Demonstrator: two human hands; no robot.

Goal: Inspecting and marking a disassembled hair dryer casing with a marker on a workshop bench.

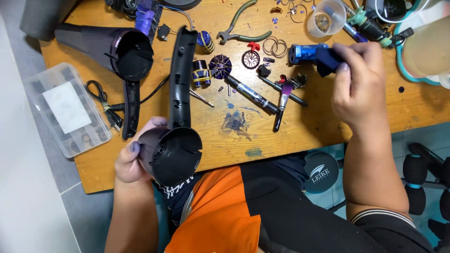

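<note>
Black plastic shell: half of a hair-dryer housing (174, 140), matt and smooth, its round barrel end cupped in the left hand (133, 157) at about 7 o'clock on the bench, the long handle part rising toward 12 o'clock.
Left grip: fingers curled closed round the barrel's outer curve, thumb on the side; the open inner face turned up, which appears to keep the ribs and screw posts in sight.
Right grip: the right hand (358, 86) at 2 o'clock pinches shut on a blue cylinder, seemingly a small motor (310, 54), metallic and glossy, with a dark block at the finger end; it is lifted just clear of the wood.
Second shell: the matching black cone-shaped half (117, 49) lies at 10 o'clock, well apart from the held half, with a curved black strip (131, 110) below it.
Between the hands: a black marker (251, 94), a small brush (282, 105) and wound copper coils (201, 72) lie loose.
Pliers: green-handled pliers (241, 33) at 12 o'clock.
Parts box: clear compartmented plastic box (68, 110) at 9 o'clock, hanging over the edge.
Bench: scuffed, ink-stained wooden tabletop (309, 131).
</note>
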